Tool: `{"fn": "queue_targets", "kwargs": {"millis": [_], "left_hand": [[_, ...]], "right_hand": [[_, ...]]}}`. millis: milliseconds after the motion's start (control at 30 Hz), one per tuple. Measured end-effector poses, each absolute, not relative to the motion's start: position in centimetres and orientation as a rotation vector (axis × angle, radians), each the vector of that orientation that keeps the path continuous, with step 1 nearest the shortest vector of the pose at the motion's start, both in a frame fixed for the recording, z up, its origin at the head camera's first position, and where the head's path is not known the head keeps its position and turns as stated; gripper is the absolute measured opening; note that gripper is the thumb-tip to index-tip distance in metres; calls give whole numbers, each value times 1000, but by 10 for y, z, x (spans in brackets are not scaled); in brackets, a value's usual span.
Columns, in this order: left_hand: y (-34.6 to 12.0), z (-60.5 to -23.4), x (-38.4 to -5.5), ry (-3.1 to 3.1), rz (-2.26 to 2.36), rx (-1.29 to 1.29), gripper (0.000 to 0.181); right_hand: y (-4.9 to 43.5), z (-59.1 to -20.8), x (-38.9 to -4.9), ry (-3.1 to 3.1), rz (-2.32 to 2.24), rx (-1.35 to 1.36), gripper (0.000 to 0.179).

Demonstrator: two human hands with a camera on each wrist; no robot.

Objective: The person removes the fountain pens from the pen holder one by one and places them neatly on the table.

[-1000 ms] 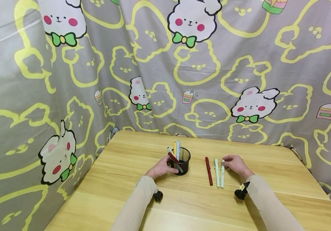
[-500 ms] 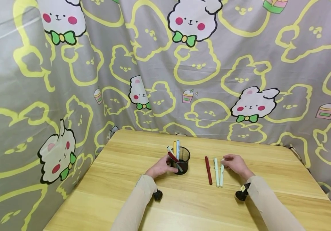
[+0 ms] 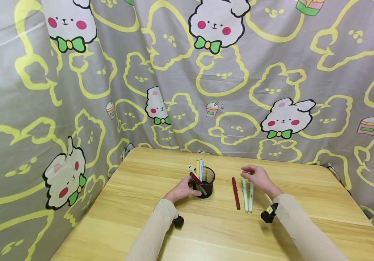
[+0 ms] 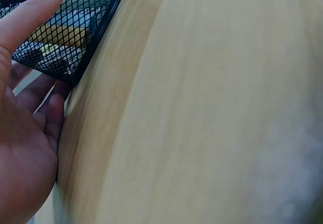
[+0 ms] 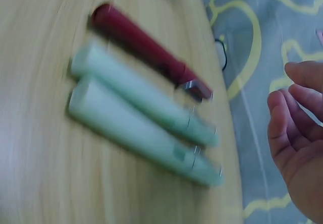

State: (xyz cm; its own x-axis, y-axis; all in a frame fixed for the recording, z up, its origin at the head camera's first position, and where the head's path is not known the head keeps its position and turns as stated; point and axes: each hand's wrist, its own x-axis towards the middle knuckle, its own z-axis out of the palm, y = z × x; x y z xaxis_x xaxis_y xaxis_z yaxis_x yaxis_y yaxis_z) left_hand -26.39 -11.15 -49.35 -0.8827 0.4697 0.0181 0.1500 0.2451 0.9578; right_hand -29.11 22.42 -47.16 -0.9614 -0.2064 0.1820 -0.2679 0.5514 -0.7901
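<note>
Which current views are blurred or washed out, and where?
Right wrist: the two pale green pens and red pen look smeared. Left wrist: mesh cup fairly crisp, hazy patch lower right. Head: mostly clear, pale sheen on the near tabletop.

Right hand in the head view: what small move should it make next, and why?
Probably lower the right hand to pinch the far end of the left pale green pen. Its fingers look empty and hover near that end, the pen lies on the table, and the left hand holds the mesh cup.
</note>
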Motion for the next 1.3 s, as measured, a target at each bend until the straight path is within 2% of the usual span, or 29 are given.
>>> {"fn": "queue_targets", "kwargs": {"millis": [333, 567, 800, 1100, 1300], "left_hand": [[-112, -523, -283, 2280, 1675, 551, 59], [-115, -523, -283, 2291, 1668, 507, 57], [-115, -517, -278, 2259, 1685, 552, 63], [-113, -521, -285, 2284, 1651, 579, 66], [-113, -522, -284, 2282, 1643, 581, 65]], "right_hand": [[181, -457, -293, -2689, 1515, 518, 29], [148, -448, -296, -2654, 1589, 551, 31], [123, -444, -295, -2598, 1623, 591, 31], [111, -458, -307, -2589, 1632, 555, 29], [106, -461, -311, -2574, 1662, 576, 34]]}}
